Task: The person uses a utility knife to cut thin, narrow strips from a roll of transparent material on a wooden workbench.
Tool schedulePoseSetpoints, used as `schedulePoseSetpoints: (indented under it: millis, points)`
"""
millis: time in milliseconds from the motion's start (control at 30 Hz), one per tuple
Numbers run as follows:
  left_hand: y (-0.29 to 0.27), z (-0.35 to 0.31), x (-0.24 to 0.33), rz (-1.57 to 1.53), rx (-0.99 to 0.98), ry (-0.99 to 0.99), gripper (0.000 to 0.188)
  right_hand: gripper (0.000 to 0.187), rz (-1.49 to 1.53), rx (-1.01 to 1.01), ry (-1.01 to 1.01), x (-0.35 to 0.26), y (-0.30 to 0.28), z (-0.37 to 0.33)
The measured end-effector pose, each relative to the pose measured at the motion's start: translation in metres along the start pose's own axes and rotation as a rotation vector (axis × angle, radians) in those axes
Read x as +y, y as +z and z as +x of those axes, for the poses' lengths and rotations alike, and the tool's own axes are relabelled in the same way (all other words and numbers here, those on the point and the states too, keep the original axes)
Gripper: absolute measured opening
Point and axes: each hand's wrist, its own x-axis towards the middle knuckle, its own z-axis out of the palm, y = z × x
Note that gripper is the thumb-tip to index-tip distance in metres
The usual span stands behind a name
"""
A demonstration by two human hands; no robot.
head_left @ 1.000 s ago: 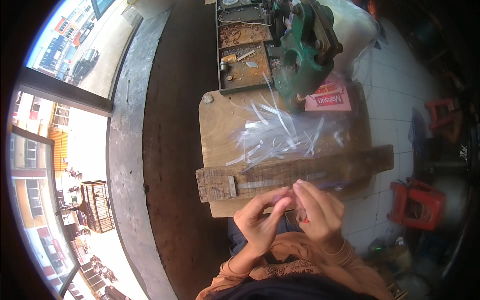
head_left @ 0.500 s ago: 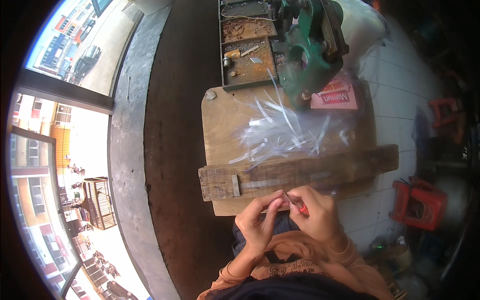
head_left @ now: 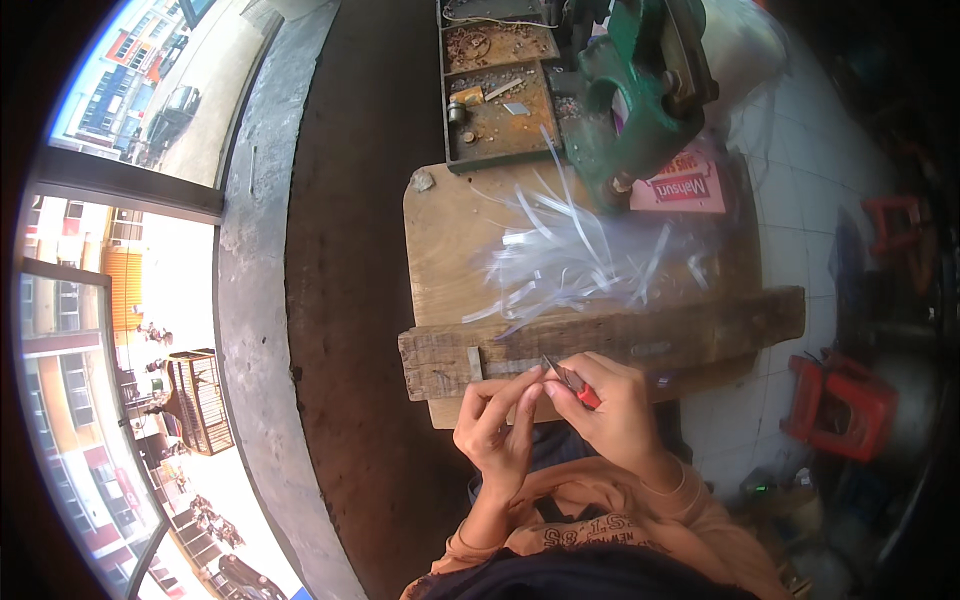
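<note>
My right hand (head_left: 618,410) is closed around a small tool with a red handle (head_left: 588,396) and a dark, pointed metal end. The tip points up and left, toward the fingers of my left hand (head_left: 497,430). That hand is pinched, thumb against fingertips, close to the tip; whatever it may hold is too small to make out. Both hands are in front of my body, at the near edge of a worn wooden plank (head_left: 590,345). Beyond the plank, a loose heap of clear plastic strips (head_left: 570,265) lies on the wooden board (head_left: 440,245).
A green cast-metal machine (head_left: 630,120) stands at the far side of the board, with a pink package (head_left: 680,190) beside it. Left of the machine is a compartmented tray (head_left: 500,130) of small parts. A red stool (head_left: 840,405) stands on the tiled floor at right.
Both hands have shifted slightly up and to the left. The red-handled tool has turned so more of its metal end shows. The whole view has shifted a little.
</note>
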Motion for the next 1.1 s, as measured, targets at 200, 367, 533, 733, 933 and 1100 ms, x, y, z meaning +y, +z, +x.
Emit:
schedulePoseSetpoints:
  millis: [200, 367, 533, 733, 933, 1100]
  points:
    - [-0.017, -0.007, -0.03, 0.137, 0.112, -0.009, 0.011, 0.013, -0.085, -0.059, 0.023, 0.006, 0.021, 0.008]
    - [-0.024, -0.007, -0.043, 0.263, 0.172, 0.074, 0.008, 0.016, -0.169, -0.196, 0.038, -0.004, 0.03, 0.018]
    - [-0.023, -0.006, -0.043, 0.253, 0.199, 0.059, 0.008, 0.016, -0.211, -0.189, 0.094, -0.008, 0.036, 0.02]
    - [-0.022, -0.009, -0.042, 0.267, 0.185, 0.054, 0.011, 0.021, -0.311, -0.2, 0.12, -0.009, 0.037, 0.023]
    - [-0.027, -0.015, -0.032, 0.416, 0.003, 0.148, 0.018, 0.021, -0.302, -0.186, 0.118, -0.008, 0.037, 0.023]
    - [-0.029, -0.018, -0.016, 0.411, -0.093, 0.156, 0.034, 0.017, -0.275, -0.182, 0.1, -0.007, 0.038, 0.024]
